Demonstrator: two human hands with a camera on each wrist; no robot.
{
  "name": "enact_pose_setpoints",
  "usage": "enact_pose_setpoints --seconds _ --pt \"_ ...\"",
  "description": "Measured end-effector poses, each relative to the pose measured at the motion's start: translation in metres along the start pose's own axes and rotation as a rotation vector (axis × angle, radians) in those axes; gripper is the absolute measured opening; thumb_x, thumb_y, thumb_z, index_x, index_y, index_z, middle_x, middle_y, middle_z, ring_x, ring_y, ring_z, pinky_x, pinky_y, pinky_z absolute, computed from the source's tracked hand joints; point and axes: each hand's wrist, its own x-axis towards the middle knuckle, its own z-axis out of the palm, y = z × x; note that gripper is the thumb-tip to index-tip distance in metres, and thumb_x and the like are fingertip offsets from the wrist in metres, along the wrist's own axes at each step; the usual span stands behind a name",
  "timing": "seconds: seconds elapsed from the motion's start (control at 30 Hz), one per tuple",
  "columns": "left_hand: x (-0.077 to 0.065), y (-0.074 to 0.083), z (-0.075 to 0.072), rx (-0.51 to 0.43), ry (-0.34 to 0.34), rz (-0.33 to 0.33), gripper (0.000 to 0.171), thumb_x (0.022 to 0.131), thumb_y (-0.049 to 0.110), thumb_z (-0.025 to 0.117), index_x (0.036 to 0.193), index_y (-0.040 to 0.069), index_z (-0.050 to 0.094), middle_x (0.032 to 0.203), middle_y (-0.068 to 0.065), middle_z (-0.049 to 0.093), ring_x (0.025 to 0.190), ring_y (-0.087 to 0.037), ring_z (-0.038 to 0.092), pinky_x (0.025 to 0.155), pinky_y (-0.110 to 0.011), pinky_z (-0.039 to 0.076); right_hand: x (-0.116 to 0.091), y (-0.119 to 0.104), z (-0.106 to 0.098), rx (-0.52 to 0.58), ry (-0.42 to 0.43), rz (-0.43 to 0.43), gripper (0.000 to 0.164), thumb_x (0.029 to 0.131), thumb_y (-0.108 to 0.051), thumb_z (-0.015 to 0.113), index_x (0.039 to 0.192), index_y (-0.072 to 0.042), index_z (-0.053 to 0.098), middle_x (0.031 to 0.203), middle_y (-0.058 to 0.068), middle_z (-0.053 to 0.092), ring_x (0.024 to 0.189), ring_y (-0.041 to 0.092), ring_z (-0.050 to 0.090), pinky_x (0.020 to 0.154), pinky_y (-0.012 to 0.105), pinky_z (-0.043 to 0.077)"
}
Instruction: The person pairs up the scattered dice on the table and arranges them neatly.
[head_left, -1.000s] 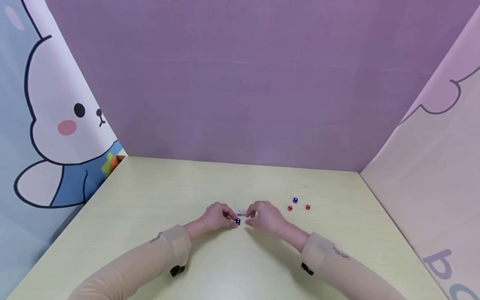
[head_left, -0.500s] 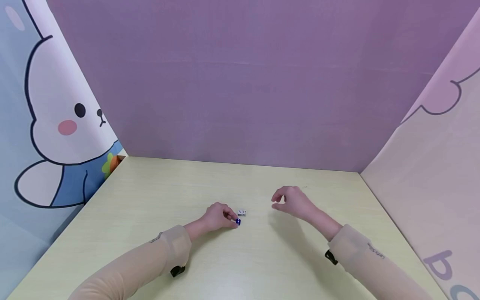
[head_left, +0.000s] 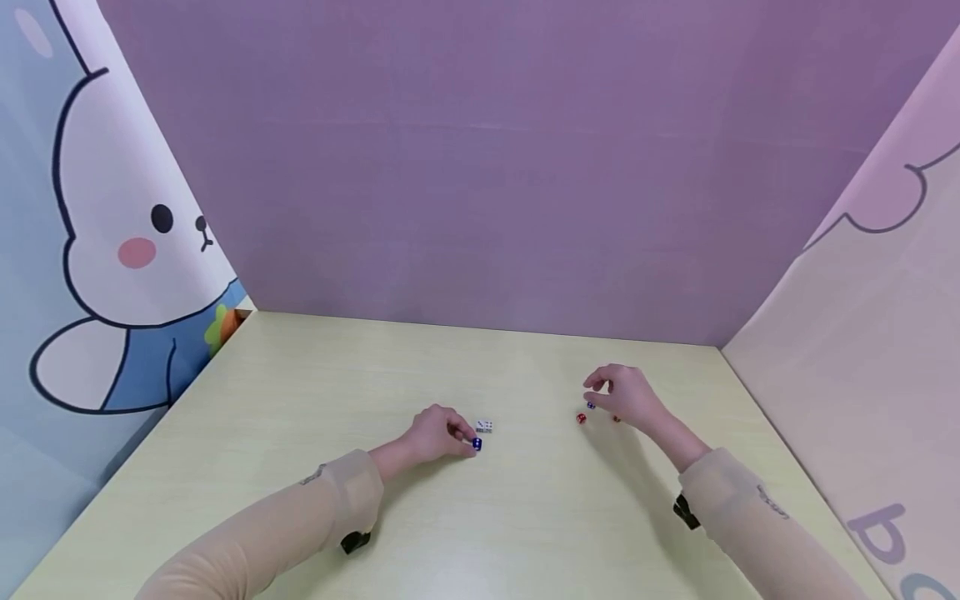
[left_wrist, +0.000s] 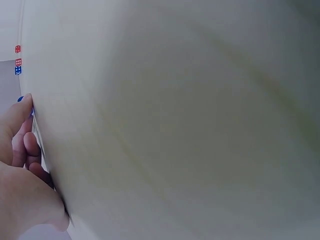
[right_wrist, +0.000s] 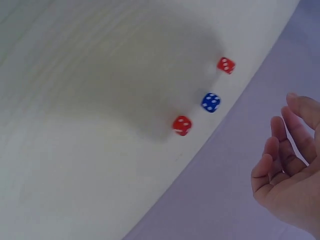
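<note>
Left hand (head_left: 438,435) clamped on a blue die (head_left: 477,444), thumb and fingertips pinching it low over the pale wooden table (head_left: 525,533); whether the die touches the surface, I can't tell! Take that die as the centre of the clock: just off it, between twelve and one o'clock, a pair of white dice (head_left: 483,426) sit side by side on the tabletop.

Now across to the right hand (head_left: 628,400), well out between two and three o'clock, and it's holding nothing, thumb and forefinger apart in a loose curve! Its thumb hangs right by a second blue die (head_left: 591,406), and the right wrist view shows a gap between those fingers and the dice. From that second blue die, a red die (head_left: 581,418) lies near at seven o'clock, and the other red die (head_left: 617,418) at four, half tucked behind the hand.

Beige sleeves (head_left: 292,525) on both arms. Around the table: a purple backdrop (head_left: 480,167) at twelve, a cartoon rabbit (head_left: 97,167) at ten, a pale panel (head_left: 885,392) at three.
</note>
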Motion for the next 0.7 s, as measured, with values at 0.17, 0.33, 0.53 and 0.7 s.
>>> enact_pose_setpoints --seconds 0.17,0.33,0.53,0.7 --pt "0.000 0.000 0.000 0.003 0.006 -0.004 0.018 0.069 0.020 0.084 0.083 0.016 0.073 0.076 0.005 0.060 0.072 -0.012 0.052 0.069 -0.027 0.041 0.002 0.019 0.008 0.021 0.011 0.046 0.018 0.082 -0.011 0.071 0.097 -0.002 0.070 0.086 0.006 0.066 0.070 0.016 0.047 0.060 0.027 0.039" --pt "0.000 0.001 0.000 0.008 0.005 -0.010 0.018 0.069 0.020 0.084 0.083 0.016 0.073 0.076 0.005 0.060 0.072 -0.011 0.052 0.069 -0.027 0.040 0.003 0.037 0.015 0.063 0.008 0.098 0.021 0.083 -0.013 0.071 0.101 -0.001 0.069 0.088 0.009 0.065 0.072 0.017 0.048 0.058 0.026 0.039" --pt "0.000 0.002 0.000 0.006 0.006 -0.017 0.018 0.069 0.020 0.084 0.083 0.016 0.073 0.076 0.005 0.060 0.072 -0.012 0.051 0.069 -0.027 0.040 0.003 0.051 0.022 0.122 -0.002 0.154 0.021 0.084 -0.013 0.070 0.101 -0.001 0.069 0.087 0.009 0.065 0.068 0.016 0.049 0.053 0.025 0.042" --pt "0.001 0.001 0.001 0.005 0.003 -0.011 0.018 0.069 0.020 0.084 0.083 0.017 0.073 0.076 0.005 0.060 0.072 -0.012 0.052 0.070 -0.028 0.040 0.003 0.055 0.026 0.152 -0.032 0.196 0.018 0.085 -0.014 0.069 0.099 -0.002 0.069 0.086 0.009 0.063 0.063 0.014 0.052 0.052 0.025 0.043"
